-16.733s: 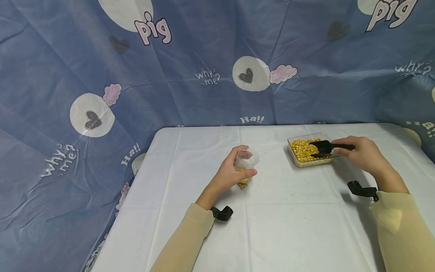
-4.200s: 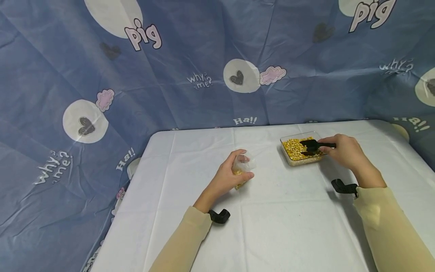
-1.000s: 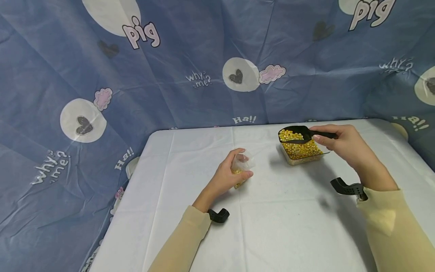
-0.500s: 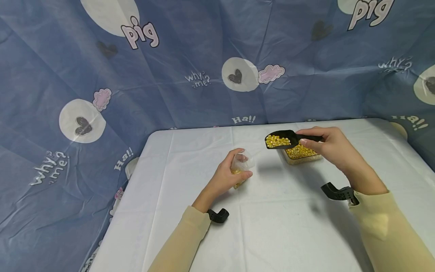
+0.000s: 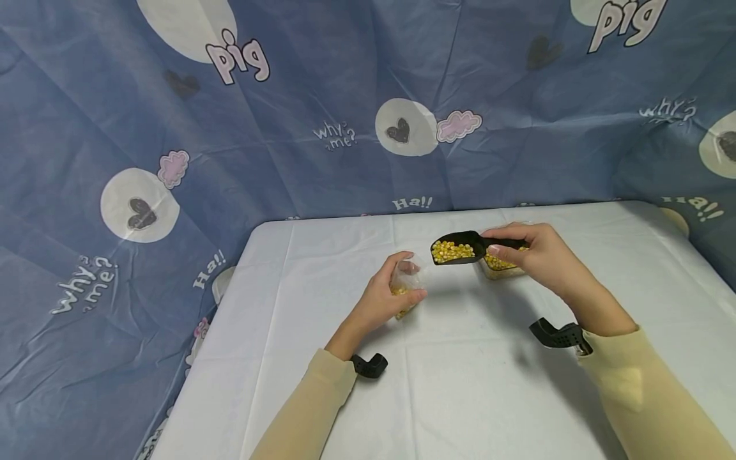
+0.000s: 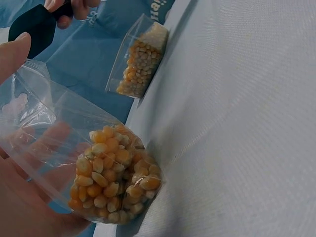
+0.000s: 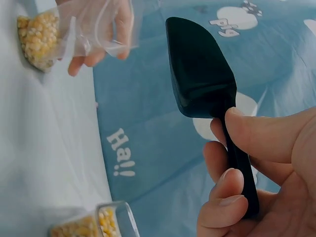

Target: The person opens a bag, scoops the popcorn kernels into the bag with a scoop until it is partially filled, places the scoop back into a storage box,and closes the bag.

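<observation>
My left hand (image 5: 381, 299) grips a clear plastic bag (image 6: 64, 106) that stands on the white cloth, thumb and fingers spread round its upper part. Corn kernels (image 6: 111, 180) fill the bottom of the bag, and its mouth stands open at the top. My right hand (image 5: 549, 262) holds a black scoop (image 5: 476, 244) by its handle, raised above the table just right of the bag. Yellow kernels (image 5: 451, 251) lie in the scoop, whose tip points left at the bag. Only the scoop's underside shows in the right wrist view.
A clear rectangular container (image 5: 503, 273) of corn kernels stands behind my right hand, partly hidden by the hand and scoop. White cloth (image 5: 460, 383) covers the table. A blue printed curtain (image 5: 322, 76) hangs along the far side and the left.
The scoop dug in the container 4.2 s ago, then rose loaded with kernels. My right hand has since carried it left and slightly lower, close to the bag. My left hand stays in place.
</observation>
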Demonstrator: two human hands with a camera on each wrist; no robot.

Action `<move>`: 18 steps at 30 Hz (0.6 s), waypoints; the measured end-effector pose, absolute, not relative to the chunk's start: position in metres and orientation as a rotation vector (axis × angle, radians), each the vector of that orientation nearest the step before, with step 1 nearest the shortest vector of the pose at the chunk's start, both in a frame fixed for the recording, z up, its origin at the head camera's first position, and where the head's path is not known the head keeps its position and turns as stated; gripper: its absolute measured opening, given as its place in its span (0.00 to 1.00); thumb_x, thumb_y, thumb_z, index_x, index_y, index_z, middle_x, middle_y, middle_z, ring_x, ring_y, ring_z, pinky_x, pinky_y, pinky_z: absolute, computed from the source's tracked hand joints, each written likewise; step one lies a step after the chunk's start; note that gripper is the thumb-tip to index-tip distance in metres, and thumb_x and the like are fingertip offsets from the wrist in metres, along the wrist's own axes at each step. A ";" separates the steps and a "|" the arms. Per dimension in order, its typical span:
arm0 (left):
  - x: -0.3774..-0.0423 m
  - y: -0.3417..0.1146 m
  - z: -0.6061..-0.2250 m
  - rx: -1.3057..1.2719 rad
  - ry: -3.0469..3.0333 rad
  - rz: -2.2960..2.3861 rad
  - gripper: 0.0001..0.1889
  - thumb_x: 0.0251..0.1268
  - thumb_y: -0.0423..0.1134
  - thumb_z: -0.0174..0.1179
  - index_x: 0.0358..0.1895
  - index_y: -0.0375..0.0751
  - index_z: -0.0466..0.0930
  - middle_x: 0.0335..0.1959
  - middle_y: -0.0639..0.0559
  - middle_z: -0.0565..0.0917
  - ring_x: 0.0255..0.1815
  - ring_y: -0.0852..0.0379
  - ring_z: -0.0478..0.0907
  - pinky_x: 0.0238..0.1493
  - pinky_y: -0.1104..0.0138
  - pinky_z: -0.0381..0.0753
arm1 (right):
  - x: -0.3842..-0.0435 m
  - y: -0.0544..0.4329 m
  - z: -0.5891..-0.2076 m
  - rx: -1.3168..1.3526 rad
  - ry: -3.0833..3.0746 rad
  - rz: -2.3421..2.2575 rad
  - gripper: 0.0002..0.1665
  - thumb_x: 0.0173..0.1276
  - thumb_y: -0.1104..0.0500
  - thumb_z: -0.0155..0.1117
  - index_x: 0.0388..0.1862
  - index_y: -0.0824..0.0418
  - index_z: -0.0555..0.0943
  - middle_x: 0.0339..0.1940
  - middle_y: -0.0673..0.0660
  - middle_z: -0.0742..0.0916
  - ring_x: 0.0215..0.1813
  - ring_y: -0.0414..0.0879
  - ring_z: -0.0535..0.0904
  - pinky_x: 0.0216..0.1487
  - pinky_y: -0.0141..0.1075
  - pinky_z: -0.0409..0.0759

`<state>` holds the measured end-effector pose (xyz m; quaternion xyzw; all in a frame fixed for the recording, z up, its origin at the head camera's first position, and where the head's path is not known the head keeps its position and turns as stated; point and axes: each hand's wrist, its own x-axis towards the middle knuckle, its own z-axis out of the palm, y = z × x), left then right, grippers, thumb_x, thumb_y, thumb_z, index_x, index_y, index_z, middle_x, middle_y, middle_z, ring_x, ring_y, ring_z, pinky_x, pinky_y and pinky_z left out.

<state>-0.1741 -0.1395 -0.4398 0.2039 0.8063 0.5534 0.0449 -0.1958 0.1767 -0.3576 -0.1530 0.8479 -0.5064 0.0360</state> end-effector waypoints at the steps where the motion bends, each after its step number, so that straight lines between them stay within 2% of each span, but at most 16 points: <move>1: -0.174 -0.140 -0.440 0.630 2.456 1.697 0.37 0.64 0.49 0.71 0.73 0.65 0.61 0.61 0.56 0.78 0.65 0.58 0.71 0.67 0.49 0.66 | -0.195 0.175 -0.358 -0.483 2.610 -1.546 0.18 0.69 0.56 0.71 0.57 0.52 0.87 0.58 0.52 0.85 0.60 0.42 0.77 0.52 0.28 0.74; 4: -0.174 -0.140 -0.439 0.649 2.443 1.710 0.37 0.65 0.49 0.70 0.73 0.65 0.60 0.62 0.55 0.78 0.65 0.58 0.71 0.67 0.49 0.67 | -0.194 0.171 -0.360 -0.513 2.628 -1.530 0.19 0.68 0.56 0.72 0.58 0.52 0.86 0.58 0.52 0.85 0.61 0.43 0.77 0.56 0.32 0.74; 11: -0.173 -0.140 -0.439 0.642 2.447 1.703 0.38 0.63 0.54 0.70 0.73 0.68 0.60 0.61 0.58 0.77 0.65 0.60 0.71 0.65 0.49 0.69 | -0.193 0.160 -0.365 -0.555 2.626 -1.530 0.18 0.68 0.58 0.72 0.57 0.53 0.87 0.59 0.55 0.84 0.64 0.48 0.75 0.65 0.50 0.69; 14: -0.173 -0.139 -0.438 0.627 2.462 1.706 0.38 0.62 0.54 0.71 0.73 0.68 0.61 0.60 0.59 0.77 0.63 0.59 0.72 0.65 0.48 0.68 | -0.193 0.157 -0.369 -0.590 2.642 -1.509 0.17 0.69 0.56 0.72 0.56 0.52 0.87 0.57 0.54 0.85 0.63 0.49 0.76 0.63 0.48 0.71; 18: -0.172 -0.139 -0.438 0.604 2.482 1.703 0.38 0.61 0.54 0.72 0.72 0.69 0.62 0.60 0.59 0.76 0.62 0.59 0.72 0.65 0.48 0.68 | -0.193 0.152 -0.374 -0.682 2.669 -1.489 0.17 0.69 0.57 0.71 0.56 0.54 0.87 0.54 0.53 0.86 0.54 0.49 0.80 0.48 0.40 0.80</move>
